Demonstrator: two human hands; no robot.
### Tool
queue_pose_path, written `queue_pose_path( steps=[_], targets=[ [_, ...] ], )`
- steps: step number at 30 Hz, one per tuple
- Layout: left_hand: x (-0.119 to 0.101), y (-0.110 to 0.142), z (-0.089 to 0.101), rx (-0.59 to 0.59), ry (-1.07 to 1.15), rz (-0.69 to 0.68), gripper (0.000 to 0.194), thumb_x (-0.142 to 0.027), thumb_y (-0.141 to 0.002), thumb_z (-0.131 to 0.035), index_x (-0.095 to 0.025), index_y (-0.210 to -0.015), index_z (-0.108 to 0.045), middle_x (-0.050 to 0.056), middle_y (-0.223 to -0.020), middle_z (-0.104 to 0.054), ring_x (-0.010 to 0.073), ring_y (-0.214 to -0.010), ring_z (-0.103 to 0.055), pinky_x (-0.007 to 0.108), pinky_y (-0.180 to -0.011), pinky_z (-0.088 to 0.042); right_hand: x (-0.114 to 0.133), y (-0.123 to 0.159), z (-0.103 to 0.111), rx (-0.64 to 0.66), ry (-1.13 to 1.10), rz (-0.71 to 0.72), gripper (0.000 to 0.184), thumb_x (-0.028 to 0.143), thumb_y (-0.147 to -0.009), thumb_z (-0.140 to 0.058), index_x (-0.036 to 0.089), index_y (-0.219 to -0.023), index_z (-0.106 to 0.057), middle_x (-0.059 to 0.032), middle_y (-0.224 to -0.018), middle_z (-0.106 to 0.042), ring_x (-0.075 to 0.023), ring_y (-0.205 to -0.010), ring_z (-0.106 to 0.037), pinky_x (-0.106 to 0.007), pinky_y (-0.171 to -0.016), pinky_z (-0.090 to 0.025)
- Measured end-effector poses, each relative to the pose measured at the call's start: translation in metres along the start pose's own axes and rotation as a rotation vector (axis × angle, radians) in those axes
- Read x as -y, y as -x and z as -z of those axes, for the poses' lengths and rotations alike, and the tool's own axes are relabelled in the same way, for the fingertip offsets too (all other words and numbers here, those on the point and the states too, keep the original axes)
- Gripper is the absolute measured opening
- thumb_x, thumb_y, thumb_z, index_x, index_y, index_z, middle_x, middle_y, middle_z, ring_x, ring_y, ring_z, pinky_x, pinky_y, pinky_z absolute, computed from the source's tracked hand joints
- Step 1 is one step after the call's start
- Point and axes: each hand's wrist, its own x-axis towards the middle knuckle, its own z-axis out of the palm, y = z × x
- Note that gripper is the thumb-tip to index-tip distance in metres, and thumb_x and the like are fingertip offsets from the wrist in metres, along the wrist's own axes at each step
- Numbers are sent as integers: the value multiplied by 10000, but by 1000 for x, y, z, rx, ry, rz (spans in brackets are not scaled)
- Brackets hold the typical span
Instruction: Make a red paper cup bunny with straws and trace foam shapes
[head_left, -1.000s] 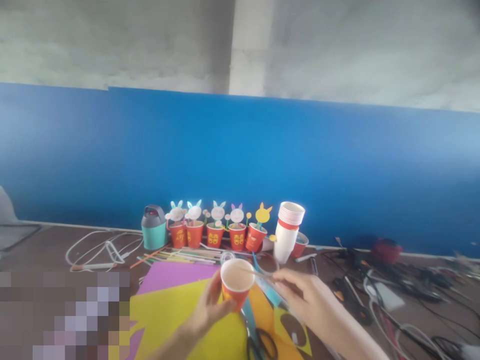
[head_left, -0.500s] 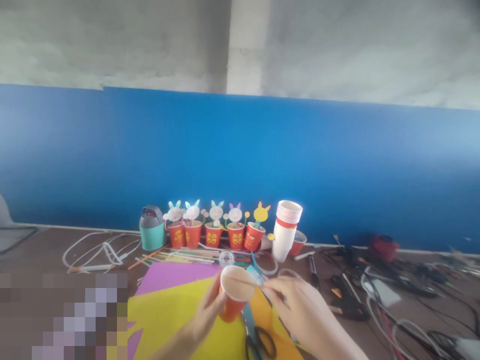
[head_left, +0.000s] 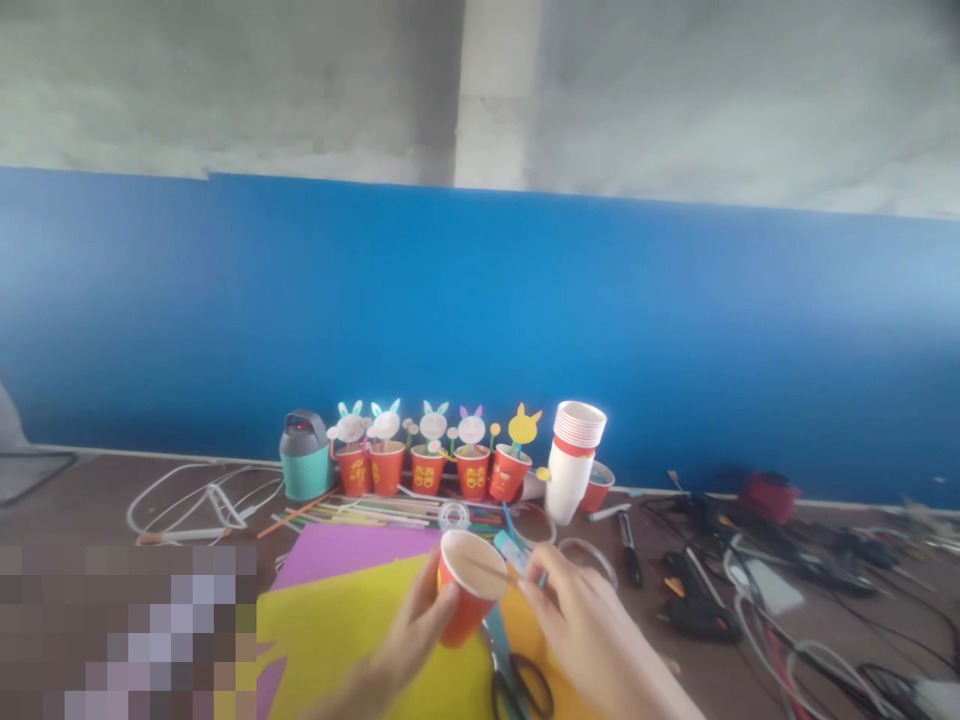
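My left hand (head_left: 415, 628) is wrapped around a red paper cup (head_left: 463, 618), which tilts so that its white mouth faces me. My right hand (head_left: 571, 612) pinches a thin tan stick (head_left: 491, 570) at the cup's right rim. The stick's other end reaches inside the cup, over its pale brown interior. Black-handled scissors (head_left: 534, 682) lie below the cup. Under both hands are sheets of yellow paper (head_left: 341, 625), purple paper (head_left: 352, 548) and orange paper (head_left: 559, 665).
Along the blue wall (head_left: 420, 280) stand several red cups (head_left: 426, 472) with paper animal heads on sticks. A stack of paper cups (head_left: 568, 480) rises beside them, and a teal container (head_left: 306, 470) is at left. A glue gun (head_left: 694, 605) and tangled cables (head_left: 750, 590) lie right.
My right hand has shifted slightly left, with its fingers nearer the cup's rim. The left hand and the cup have hardly moved.
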Motion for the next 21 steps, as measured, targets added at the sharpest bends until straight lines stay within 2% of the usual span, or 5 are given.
queue_pose_path(
  steps=[7, 13, 17, 19, 21],
  targets=[
    [7, -2, -5, -27, -11, -26, 779, -639, -768, -563, -182, -1383, -421, 138, -1322, -563, 334, -1218, -497, 418, -1030, -397, 8, 5, -11, -66, 89, -6, 143, 185, -886, -401, 222, -846, -533, -50, -762, -705, -194, -679, -666, -242, -542, -371],
    [14, -1, -5, -42, -58, -44, 710, -591, -795, -565, -161, -1345, -435, 145, -1238, -608, 326, -1133, -549, 384, -960, -439, 5, 4, -17, -75, 102, 10, 158, 160, -887, -408, 219, -883, -554, -41, -726, -700, -188, -679, -668, -229, -555, -372],
    [19, -1, 0, -52, -254, -104, 605, -570, -810, -554, -146, -1238, -499, 133, -1066, -670, 290, -956, -607, 357, -842, -480, -1, -2, -14, 32, 32, 29, 160, 168, -894, -393, 215, -823, -528, -30, -780, -698, -176, -719, -661, -229, -581, -382],
    [17, -1, -1, -53, -354, -105, 557, -571, -820, -532, -150, -1184, -524, 104, -938, -687, 254, -827, -613, 336, -749, -492, 0, -3, -16, 28, 31, 28, 154, 159, -889, -393, 212, -830, -524, -31, -784, -696, -177, -719, -658, -233, -583, -376],
    [14, 0, -4, 2, -365, -123, 493, -548, -827, -536, -163, -1134, -544, 72, -852, -678, 217, -729, -589, 305, -664, -480, 3, -4, -22, -8, 50, 16, 172, 145, -892, -369, 210, -865, -526, -38, -778, -697, -187, -708, -660, -245, -576, -366]
  ],
)
